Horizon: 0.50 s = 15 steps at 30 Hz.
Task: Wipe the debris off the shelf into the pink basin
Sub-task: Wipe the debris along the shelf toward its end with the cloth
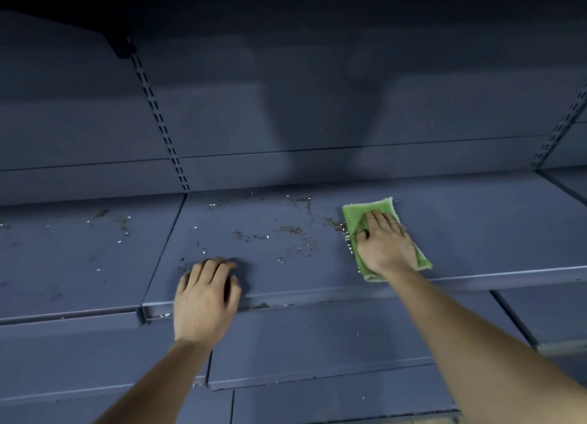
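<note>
Dim blue-grey metal store shelving.
A flat back panel [317, 58] carries two slotted uprights, one left [158, 115] and one far right [559, 128]. A dark bracket [122, 47] tops the left one, and a lower shelf tier [317, 344] juts out below.

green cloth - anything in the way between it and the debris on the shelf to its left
Nothing visible. The right hand presses the green cloth on the shelf, and the debris starts right at its left edge. The left hand rests farther left at the front lip. No pink basin in view.
</note>
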{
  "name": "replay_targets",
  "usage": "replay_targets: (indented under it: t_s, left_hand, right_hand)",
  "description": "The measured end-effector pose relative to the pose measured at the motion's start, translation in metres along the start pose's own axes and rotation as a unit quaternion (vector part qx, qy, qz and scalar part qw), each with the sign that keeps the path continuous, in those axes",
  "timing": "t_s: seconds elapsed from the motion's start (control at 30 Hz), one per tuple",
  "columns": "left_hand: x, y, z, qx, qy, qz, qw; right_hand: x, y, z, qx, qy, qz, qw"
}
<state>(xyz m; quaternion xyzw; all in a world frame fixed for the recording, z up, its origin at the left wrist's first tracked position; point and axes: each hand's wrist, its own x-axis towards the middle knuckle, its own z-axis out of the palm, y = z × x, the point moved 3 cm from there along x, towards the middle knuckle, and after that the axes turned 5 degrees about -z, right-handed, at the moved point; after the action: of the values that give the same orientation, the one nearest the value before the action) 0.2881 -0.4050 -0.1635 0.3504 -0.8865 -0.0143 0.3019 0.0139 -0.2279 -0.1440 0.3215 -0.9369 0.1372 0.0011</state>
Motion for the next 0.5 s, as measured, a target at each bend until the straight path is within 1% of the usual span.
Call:
replay_targets:
  t_s: [0.13,0.3,0.4,0.47,0.5]
  left_hand:
    - [0.000,-0.006,0.003,0.000,0.014,0.006,1.000]
    - [0.000,-0.007,0.005,0.004,0.003,0.006,1.000]
    - [0.001,-0.007,0.004,0.005,-0.007,0.008,1.000]
    - [0.001,-0.007,0.004,0.005,-0.010,0.011,1.000]
    - [0.000,-0.007,0.004,0.004,-0.009,0.011,1.000]
  right_hand:
    - [-0.005,-0.069,0.021,0.017,0.018,-0.026,0.999]
    - [-0.015,-0.147,0.042,0.060,0.053,-0.077,0.994]
    - [-0.016,-0.156,0.037,0.109,0.061,-0.086,0.988]
    - [-0.014,-0.137,0.024,0.122,0.101,-0.072,0.985]
    - [-0.014,-0.122,0.019,0.109,0.119,-0.066,0.985]
